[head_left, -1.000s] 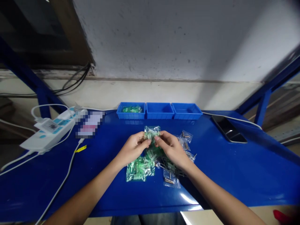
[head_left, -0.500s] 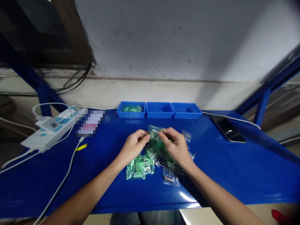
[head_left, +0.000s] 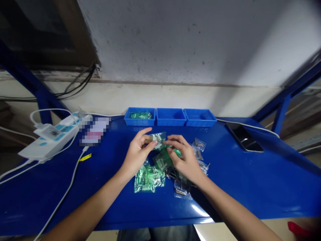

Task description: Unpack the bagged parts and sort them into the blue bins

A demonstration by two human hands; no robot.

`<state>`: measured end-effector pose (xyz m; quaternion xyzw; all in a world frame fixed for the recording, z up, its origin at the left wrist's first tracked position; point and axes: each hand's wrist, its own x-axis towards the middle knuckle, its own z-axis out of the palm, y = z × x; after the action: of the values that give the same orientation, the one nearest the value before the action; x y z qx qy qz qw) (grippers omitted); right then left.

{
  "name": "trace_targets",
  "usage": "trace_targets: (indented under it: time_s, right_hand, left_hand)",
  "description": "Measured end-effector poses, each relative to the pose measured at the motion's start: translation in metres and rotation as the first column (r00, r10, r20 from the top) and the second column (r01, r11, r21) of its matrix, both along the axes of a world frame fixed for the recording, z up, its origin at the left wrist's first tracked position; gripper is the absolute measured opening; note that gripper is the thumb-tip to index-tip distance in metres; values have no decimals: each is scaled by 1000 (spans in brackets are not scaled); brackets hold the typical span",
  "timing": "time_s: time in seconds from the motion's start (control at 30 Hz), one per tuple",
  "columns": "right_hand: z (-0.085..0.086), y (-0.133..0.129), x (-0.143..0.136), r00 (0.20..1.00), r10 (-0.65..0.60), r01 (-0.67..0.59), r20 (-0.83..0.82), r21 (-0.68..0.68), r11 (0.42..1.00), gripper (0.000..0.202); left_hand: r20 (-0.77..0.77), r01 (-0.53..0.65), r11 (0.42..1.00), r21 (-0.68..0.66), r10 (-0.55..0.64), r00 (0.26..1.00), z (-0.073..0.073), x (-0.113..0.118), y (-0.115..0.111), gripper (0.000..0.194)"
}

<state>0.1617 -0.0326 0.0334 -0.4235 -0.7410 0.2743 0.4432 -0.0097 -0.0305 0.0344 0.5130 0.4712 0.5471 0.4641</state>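
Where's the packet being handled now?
In the head view's centre, the packet is held by the left hand, with the right hand just to its right.

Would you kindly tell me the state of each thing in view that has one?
Left hand: pinching a clear packet
Right hand: fingers parted beside that packet, contact unclear
Green packets: lying in a pile
Left blue bin: upright, holding green contents
Middle blue bin: upright, open-topped
Right blue bin: upright, open-topped
Black smartphone: lying flat, screen dark
Power strip: charger plugged in

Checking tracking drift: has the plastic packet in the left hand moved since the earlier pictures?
Yes: the plastic packet has shifted left in view, judged against the middle blue bin.
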Motion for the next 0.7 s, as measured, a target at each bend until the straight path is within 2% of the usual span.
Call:
trace_targets:
  time_s: [0.07, 0.13, 0.23, 0.3, 0.33, 0.4, 0.47, 0.53, 0.6, 0.7]
  right_hand:
    - [0, 3, 0, 998, -26, 15, -65, -161, 987, 24]
    - [0, 5, 1, 982, -28, -36, -184, -332, 943, 37]
    - [0, 5, -1, 930, -32, -151, -366, -458, 876, 41]
    - [-2, 6, -2, 913, -51, -156, -406, -460, 874, 34]
    - [-3, 6, -2, 911, -69, -136, -407, -455, 880, 31]
    - [-7, 7, -3, 900, -119, -79, -420, -424, 902, 26]
    - [-10, 9, -2, 884, -151, -20, -442, -358, 934, 23]
    - [-12, 9, -1, 887, -145, 17, -438, -282, 959, 18]
    - [-12, 7, -1, 919, -102, 28, -380, -197, 980, 13]
    - [-9, 2, -1, 980, 5, -1, -197, 22, 1000, 15]
  left_hand:
    - [-175, -11, 985, 174, 42, 984, 0, 0, -2, 25]
    - [-370, 82, 931, 355, 60, 927, 0, 1, -6, 9]
    - [-588, 286, 800, 528, 101, 803, 1, 2, -10, 16]
    - [-658, 362, 763, 536, 110, 745, 1, 2, -12, 21]
    - [-678, 369, 773, 516, 105, 728, 1, 2, -12, 22]
    - [-688, 342, 837, 427, 55, 724, 2, 2, -11, 20]
    - [-635, 286, 924, 255, -63, 770, 3, 0, -8, 17]
    - [-474, 242, 969, 44, -193, 859, 6, -1, -5, 18]
    - [-223, 233, 963, -136, -258, 940, 8, -3, -3, 31]
    - [83, 259, 931, -258, -246, 966, 9, -3, -3, 40]
